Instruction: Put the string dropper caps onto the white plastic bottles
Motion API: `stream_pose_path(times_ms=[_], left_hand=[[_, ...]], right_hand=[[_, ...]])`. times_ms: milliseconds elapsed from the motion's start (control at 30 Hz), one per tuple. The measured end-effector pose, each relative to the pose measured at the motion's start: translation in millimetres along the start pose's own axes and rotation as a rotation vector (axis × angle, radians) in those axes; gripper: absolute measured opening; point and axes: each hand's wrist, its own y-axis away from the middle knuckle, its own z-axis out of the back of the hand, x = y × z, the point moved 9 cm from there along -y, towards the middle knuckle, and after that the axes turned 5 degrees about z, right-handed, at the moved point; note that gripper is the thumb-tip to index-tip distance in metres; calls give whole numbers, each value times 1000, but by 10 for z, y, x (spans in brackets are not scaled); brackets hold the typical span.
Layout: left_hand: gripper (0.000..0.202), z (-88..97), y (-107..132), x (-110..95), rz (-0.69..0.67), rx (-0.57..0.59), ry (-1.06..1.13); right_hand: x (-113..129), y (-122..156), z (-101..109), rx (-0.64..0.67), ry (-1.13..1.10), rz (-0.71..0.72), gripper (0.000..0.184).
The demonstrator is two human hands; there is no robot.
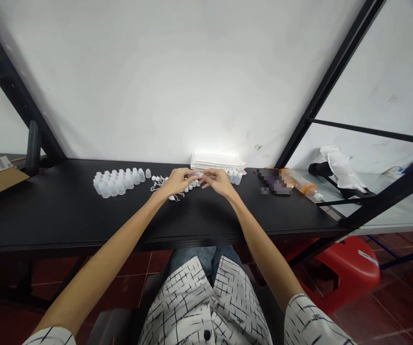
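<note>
My left hand [178, 181] and my right hand [218, 181] meet above the black table, fingers closed on a small translucent plastic bottle [198, 175] between them. The fingers cover much of the bottle, and I cannot tell whether a cap is on it. Under and beside my left hand lie small white caps [171, 197], some with thin white cords or loops. To the left stand several translucent plastic bottles [115, 182] in close rows. More small bottles [234, 177] with white tops stand just right of my right hand.
A stack of white packets [215, 160] lies against the wall behind my hands. On the right are a blurred dark item [274, 182] and a bottle with an orange band [309, 188]. A cardboard box [1, 179] sits far left; a red stool [350, 268] stands below right.
</note>
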Motion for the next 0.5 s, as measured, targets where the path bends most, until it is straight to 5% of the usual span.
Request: stream_pose_path(times_ms=[500], left_hand=[[28,-19,19,-5,-95,-66,13]], right_hand=[[-37,17,38,-48,-118,-51,46]])
